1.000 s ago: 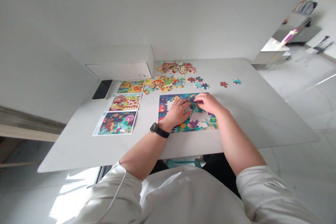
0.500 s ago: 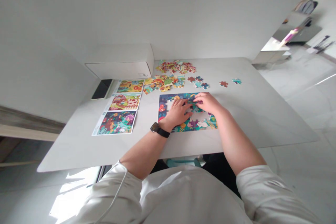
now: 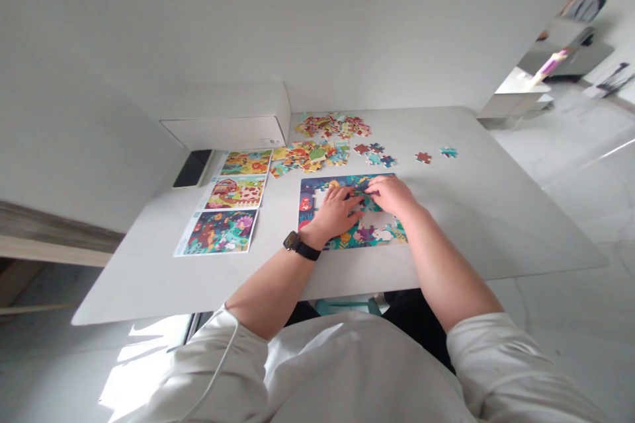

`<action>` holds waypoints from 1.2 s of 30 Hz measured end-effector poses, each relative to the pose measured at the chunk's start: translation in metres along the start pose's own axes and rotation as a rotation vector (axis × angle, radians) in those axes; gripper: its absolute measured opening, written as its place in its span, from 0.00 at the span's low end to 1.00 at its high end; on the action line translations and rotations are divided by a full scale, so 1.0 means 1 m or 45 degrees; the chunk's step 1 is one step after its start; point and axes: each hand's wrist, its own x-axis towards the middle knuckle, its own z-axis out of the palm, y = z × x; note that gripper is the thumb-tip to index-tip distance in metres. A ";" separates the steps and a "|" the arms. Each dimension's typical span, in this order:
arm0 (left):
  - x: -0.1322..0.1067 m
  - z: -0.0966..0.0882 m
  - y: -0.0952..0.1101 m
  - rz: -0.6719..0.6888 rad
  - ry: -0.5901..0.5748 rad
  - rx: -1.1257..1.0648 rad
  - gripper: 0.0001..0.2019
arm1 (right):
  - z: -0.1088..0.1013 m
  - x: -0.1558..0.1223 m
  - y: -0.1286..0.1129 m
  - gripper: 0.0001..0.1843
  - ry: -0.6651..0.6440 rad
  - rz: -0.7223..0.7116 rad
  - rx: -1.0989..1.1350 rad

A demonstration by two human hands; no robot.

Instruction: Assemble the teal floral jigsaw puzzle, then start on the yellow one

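Observation:
A partly assembled jigsaw puzzle [image 3: 346, 180] lies flat on the table, dark blue with bright plants and a white rabbit. Pale gaps show inside its border. My left hand [image 3: 333, 213], a black watch on its wrist, rests over the middle with its fingers spread across the pieces. At the upper right part of the puzzle, my right hand [image 3: 391, 195] has its fingertips pinched down at a puzzle piece, which they mostly cover. The two hands are close together, their fingertips a small gap apart.
Loose puzzle pieces [image 3: 317, 155] are heaped behind the puzzle, and several blue and brown pieces [image 3: 376, 157] lie right of them. Further right are a brown piece [image 3: 423, 158] and a teal piece [image 3: 448, 153]. Left stand picture sheets [image 3: 221, 232], a phone [image 3: 193, 168] and a white box [image 3: 223, 132].
Almost nothing differs. My right forearm and wrist have shifted slightly left, while its fingertips stay at the same spot on the puzzle. My left hand keeps its place.

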 end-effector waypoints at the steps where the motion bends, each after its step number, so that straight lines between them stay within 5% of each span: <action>1: 0.000 0.000 0.000 0.000 -0.003 0.002 0.24 | -0.001 0.000 -0.002 0.16 -0.008 0.032 -0.013; 16: -0.003 -0.005 0.002 -0.015 -0.059 0.031 0.25 | -0.009 -0.013 -0.015 0.19 -0.250 0.010 -0.154; 20: -0.004 -0.005 -0.001 0.012 -0.106 0.057 0.33 | -0.013 -0.014 -0.018 0.20 -0.325 -0.026 -0.137; 24: -0.006 -0.007 -0.003 0.045 -0.212 0.081 0.47 | -0.017 -0.018 -0.023 0.31 -0.428 0.007 -0.154; 28: -0.006 -0.010 -0.005 0.066 -0.251 0.064 0.49 | -0.017 -0.022 -0.024 0.47 -0.505 0.013 -0.145; 36: 0.000 -0.010 -0.016 0.073 -0.228 0.083 0.47 | -0.009 -0.014 -0.023 0.47 -0.410 0.020 -0.115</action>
